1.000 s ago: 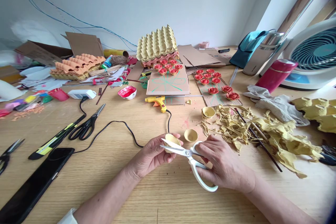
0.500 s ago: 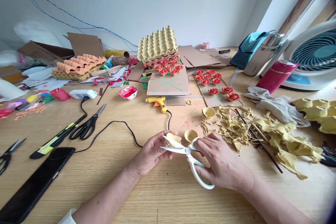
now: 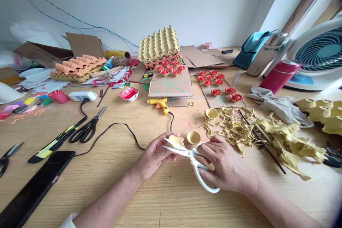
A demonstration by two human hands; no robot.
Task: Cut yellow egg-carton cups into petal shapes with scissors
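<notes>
My left hand (image 3: 157, 153) is closed around a small yellow egg-carton cup (image 3: 176, 140), its fingers at the cup's side and underneath. In my right hand (image 3: 221, 165) is a pair of white-handled scissors (image 3: 190, 154), with fingers and thumb through the loops. The scissor blades are parted and lie at the cup; whether they touch its edge I cannot tell. Just behind the scissors, a second cup (image 3: 193, 137) stands on the wooden table (image 3: 128, 199). Farther back are some nested cups (image 3: 212, 114) beside a heap of yellow carton scraps (image 3: 232, 128).
A yellow glue gun (image 3: 160, 104) lies ahead, its black cord trailing. Red paper roses (image 3: 216, 92) sit on cardboard at the right. Black scissors (image 3: 87, 128), a utility knife (image 3: 53, 144) and a phone (image 3: 37, 187) lie left. Egg trays (image 3: 160, 44) are stacked behind.
The view has shifted very slightly. Both hands, the cup and the parted scissors keep nearly the same position, and little else differs.
</notes>
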